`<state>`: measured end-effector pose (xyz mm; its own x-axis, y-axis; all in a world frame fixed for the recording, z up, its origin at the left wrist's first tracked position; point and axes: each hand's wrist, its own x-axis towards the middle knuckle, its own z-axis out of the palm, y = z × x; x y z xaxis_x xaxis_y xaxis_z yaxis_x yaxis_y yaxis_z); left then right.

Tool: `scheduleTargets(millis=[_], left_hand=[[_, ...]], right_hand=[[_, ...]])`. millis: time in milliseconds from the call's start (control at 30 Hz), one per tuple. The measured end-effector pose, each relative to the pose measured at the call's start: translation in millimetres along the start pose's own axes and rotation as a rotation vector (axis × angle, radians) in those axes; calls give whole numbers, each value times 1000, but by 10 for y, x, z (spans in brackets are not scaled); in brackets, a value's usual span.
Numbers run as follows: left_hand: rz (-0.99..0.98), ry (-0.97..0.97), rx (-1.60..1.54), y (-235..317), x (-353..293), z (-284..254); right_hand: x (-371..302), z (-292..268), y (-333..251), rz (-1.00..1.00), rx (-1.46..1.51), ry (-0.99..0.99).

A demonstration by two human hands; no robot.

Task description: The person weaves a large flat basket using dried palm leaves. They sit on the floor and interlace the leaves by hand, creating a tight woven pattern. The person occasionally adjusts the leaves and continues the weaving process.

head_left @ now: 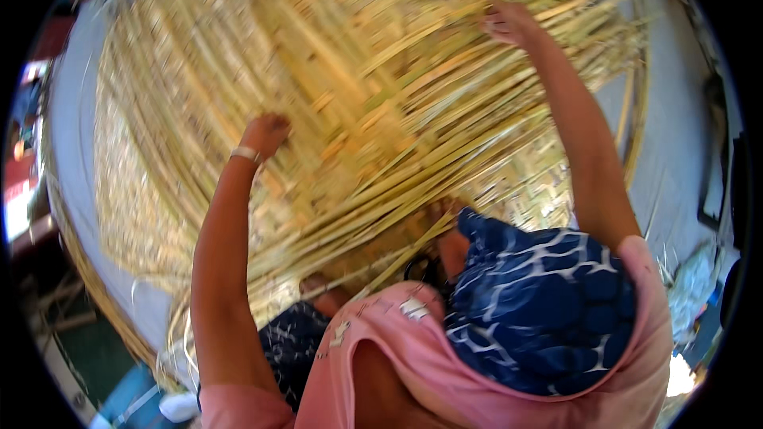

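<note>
Item one: a large, round woven mat of pale yellow split cane strips (358,87), filling the upper and middle part of the frame and lying over a pale grey floor (675,111). Its strips are fanning out from the centre toward the upper right, where loose straight ends are sticking past the woven part.

Item two: the left hand (266,133), sitting left of centre in the frame, wearing a thin pale band at the wrist (245,154). It is pressing down on the cane with fingers curled under (whether it is pinching a single strip cannot be told, since the fingertips are hidden among the strips).

Item three: the right hand (509,24), reaching to the upper right of the frame, well apart from the left. Its fingers are bent around a few loose cane strips near the mat's outer edge; the grip itself is blurred.

Item four: the person's clothing, occupying the lower part of the frame: a pink short-sleeved top (413,349) and a dark blue cloth with a white crackle pattern (540,302) draped at lower right.

Item five: a curved rim of bundled cane (87,270), running down the left edge of the frame beside the mat.
</note>
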<state>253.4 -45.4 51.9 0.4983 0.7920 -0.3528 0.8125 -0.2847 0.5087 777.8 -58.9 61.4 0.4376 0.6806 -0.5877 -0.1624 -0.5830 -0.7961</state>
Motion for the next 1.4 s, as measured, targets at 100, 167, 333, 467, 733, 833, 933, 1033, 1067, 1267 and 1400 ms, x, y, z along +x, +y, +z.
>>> scheduleTargets(millis=[100, 167, 333, 467, 733, 833, 933, 1033, 1067, 1267, 1400], left_hand=[[-68, -28, 16, 136, 132, -19], [-154, -55, -9, 123, -9, -53], [-39, -56, 166, 324, -162, -68], [-76, -26, 390, 500, -248, -7], [54, 90, 630, 520, -431, 15], [46, 116, 659, 557, -424, 107], [-138, 105, 462, 483, -393, 133], [-220, 44, 140, 318, -319, 45], [-218, 14, 31, 254, -292, -14], [-285, -223, -234, 147, -179, -131], [-240, -207, -292, 127, -185, -31]], right_hand=[[-80, 24, 74, -369, -529, -67], [-602, 535, -8, -703, -947, -100], [-513, 1146, 247, -1523, -1011, -277], [-698, 1453, 203, -1109, -1344, -546], [-648, 1528, 198, -904, -1208, -611], [-604, 1499, 215, -937, -1216, -596], [-602, 1539, 217, -930, -1217, -618], [-605, 1534, 206, -935, -1228, -613], [-599, 1523, 208, -941, -1232, -603], [-505, 1527, 174, -985, -1277, -640], [-566, 1515, 162, -921, -1275, -641]])
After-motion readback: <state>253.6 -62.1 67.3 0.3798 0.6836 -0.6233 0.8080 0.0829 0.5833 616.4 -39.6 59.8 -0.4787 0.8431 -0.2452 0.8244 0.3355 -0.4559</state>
